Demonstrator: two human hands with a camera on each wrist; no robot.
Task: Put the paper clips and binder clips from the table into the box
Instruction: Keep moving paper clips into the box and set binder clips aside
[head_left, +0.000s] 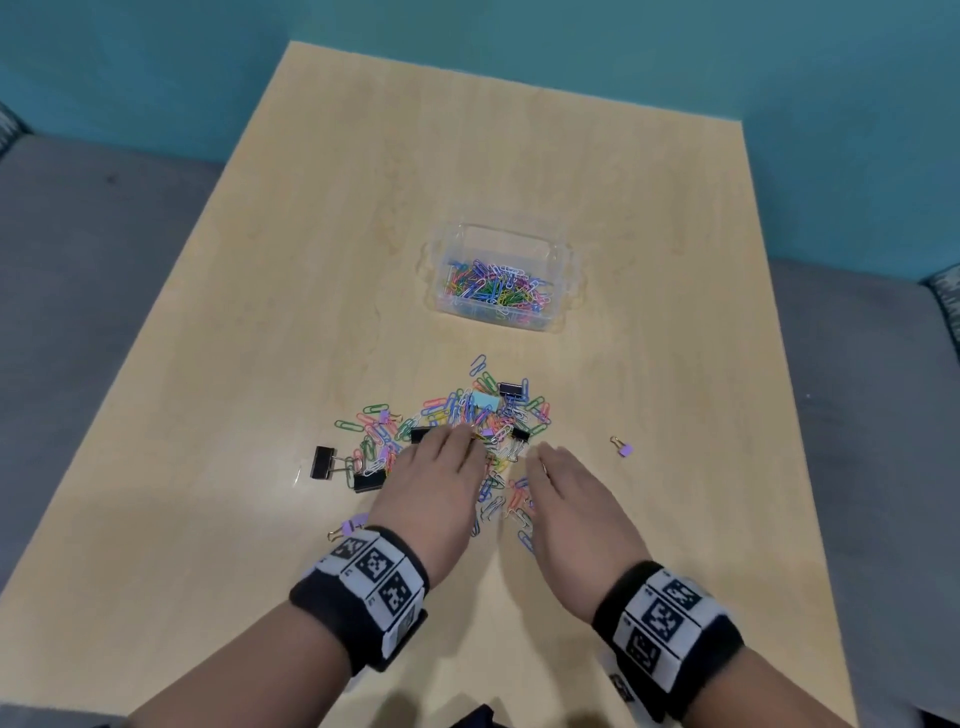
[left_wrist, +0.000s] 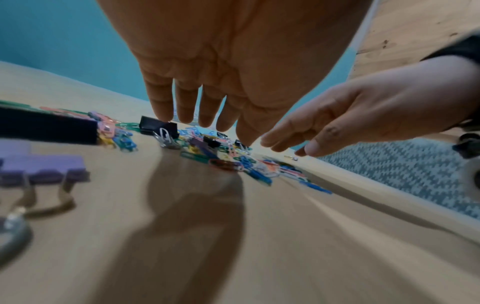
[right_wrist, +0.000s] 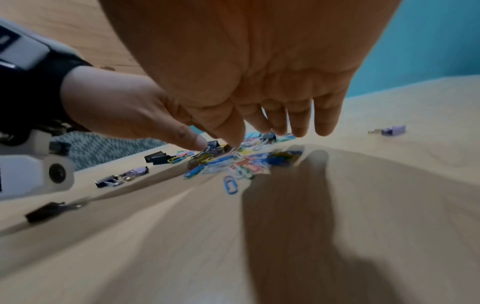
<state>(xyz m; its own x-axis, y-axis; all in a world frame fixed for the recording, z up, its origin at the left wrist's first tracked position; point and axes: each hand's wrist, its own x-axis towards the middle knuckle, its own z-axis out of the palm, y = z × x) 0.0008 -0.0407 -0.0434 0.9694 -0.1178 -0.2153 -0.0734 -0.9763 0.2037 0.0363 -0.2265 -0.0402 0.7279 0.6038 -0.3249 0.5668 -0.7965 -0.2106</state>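
A heap of coloured paper clips (head_left: 462, 421) mixed with binder clips lies on the wooden table (head_left: 260, 312), nearer to me than the clear plastic box (head_left: 558, 260), which holds many paper clips. My left hand (head_left: 441, 467) hovers palm down over the heap's left side, fingers straight, holding nothing. My right hand (head_left: 563, 488) hovers palm down at the heap's right side, also holding nothing. In the left wrist view the left fingertips (left_wrist: 182, 117) hang just above a black binder clip (left_wrist: 158, 127). The right fingertips (right_wrist: 298, 129) hang just above the clips (right_wrist: 233, 164).
Black binder clips (head_left: 322, 461) lie left of the heap. One purple binder clip (head_left: 623, 447) sits alone to the right, another (head_left: 353, 525) by my left wrist. A light blue clip (head_left: 485, 400) lies in the heap. Grey sofa cushions flank the table.
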